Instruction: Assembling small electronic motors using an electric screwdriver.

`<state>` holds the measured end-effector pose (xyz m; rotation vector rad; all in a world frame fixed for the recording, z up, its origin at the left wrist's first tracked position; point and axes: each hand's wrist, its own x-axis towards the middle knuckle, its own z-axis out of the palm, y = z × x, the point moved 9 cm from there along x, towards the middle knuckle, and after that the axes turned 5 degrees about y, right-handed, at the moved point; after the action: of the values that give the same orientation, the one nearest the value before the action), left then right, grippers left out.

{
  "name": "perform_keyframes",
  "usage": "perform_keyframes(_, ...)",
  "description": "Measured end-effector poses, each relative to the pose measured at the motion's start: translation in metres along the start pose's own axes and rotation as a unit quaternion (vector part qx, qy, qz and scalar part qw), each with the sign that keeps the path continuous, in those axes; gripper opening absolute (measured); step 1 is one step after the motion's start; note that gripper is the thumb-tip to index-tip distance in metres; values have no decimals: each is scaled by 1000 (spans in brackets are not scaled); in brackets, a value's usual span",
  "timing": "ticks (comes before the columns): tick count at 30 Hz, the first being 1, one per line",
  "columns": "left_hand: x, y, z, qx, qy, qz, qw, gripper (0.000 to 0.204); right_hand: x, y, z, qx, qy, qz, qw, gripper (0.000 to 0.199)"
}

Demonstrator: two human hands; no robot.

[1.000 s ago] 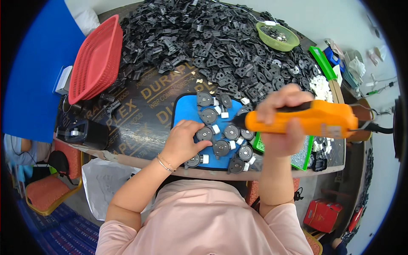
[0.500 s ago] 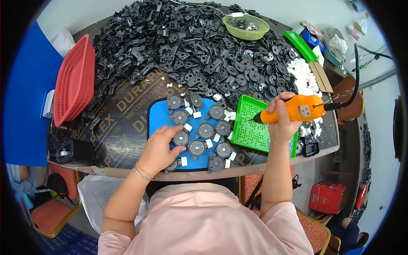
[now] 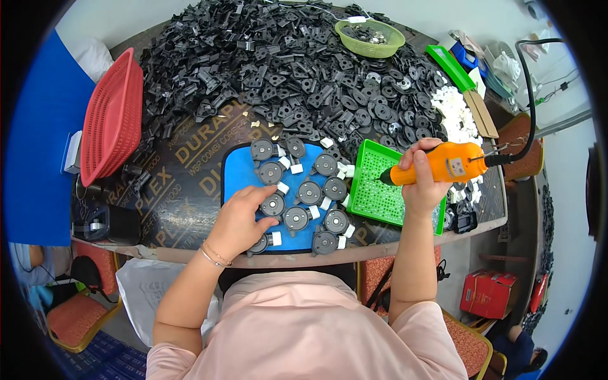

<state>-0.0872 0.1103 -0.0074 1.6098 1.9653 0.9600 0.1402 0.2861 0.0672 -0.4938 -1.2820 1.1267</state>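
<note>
- in the head view, the left forearm is brought up from the lower edge and angled inward, with a bracelet (image 3: pixel 215 254) worn at the wrist.
- the left hand (image 3: pixel 242 220) is laid palm down at the left side of the mat (image 3: pixel 239 170), its fingers bent and its thumb set widely apart from them.
- a reel (image 3: pixel 273 204) is spanned by that thumb and forefinger; whether it is pinched or only touched cannot be told.
- the right forearm is held almost straight up the view, the elbow kept near the lower edge.
- by the right hand (image 3: pixel 422 179), the orange driver (image 3: pixel 457 161) is gripped, fingers wrapped around its body.
- the driver is held lengthwise across the view, its black tip (image 3: pixel 385 177) pointed left over the green tray (image 3: pixel 372 201), its cord (image 3: pixel 529 95) led off to the right.
- more gray reels (image 3: pixel 296 219) with white tabs are spread over the mat, between the two hands.
- beyond them, black parts (image 3: pixel 253 79) are heaped.
</note>
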Motion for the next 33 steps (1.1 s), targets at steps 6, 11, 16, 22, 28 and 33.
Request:
perform_keyframes(6,1,2,-2,10,4,16,1000,55,0,4,-5,38,5,9,999,18)
perform_keyframes(11,1,-1,5,29,-5,12,999,52,3,-21,8,45,-10,-14,999,17)
perform_keyframes(16,2,-4,8,31,2,11,999,52,-21,-36,75,133,-116,12,984,27)
perform_keyframes(22,3,0,2,-19,4,26,999,50,-55,-16,148,134,-234,31,962,24)
perform_keyframes(28,3,-9,8,-3,7,44,999,48,-68,-6,176,87,-281,25,955,24)
perform_keyframes(33,4,-19,18,-16,8,41,999,43,-74,-9,191,76,-327,17,942,26)
